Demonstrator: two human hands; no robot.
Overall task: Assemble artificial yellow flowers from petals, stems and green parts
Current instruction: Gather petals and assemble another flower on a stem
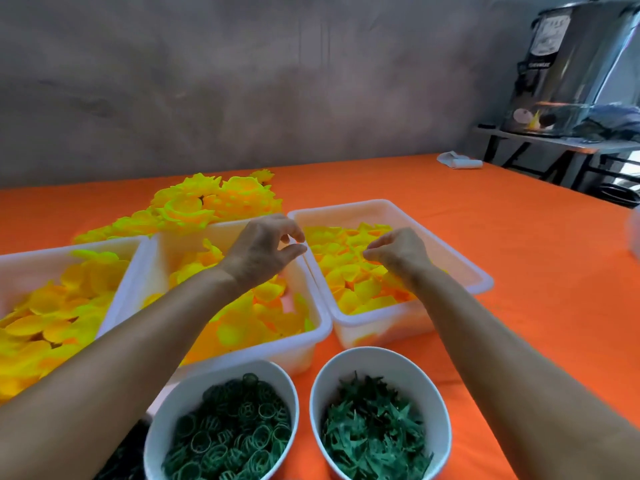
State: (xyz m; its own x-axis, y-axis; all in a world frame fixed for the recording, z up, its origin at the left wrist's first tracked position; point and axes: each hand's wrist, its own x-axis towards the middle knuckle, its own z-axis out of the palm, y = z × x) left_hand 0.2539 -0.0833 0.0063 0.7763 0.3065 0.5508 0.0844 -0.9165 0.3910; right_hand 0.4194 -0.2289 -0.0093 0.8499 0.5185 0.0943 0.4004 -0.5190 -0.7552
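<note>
Steel urn (568, 64) on side table (554, 142) – far rt.

Yellow petals (349, 271) heaped in trays, perhaps finished flowers (214, 199) behind

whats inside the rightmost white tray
The rightmost white tray holds loose yellow petals. The right hand hovers over them, hiding some of the pile; the tray's floor under the petals is mostly covered.

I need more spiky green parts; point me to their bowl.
In the head view, the bowl of spiky green parts sits at the near edge, right of the bowl of green rings, just before the right tub of petals.
</note>
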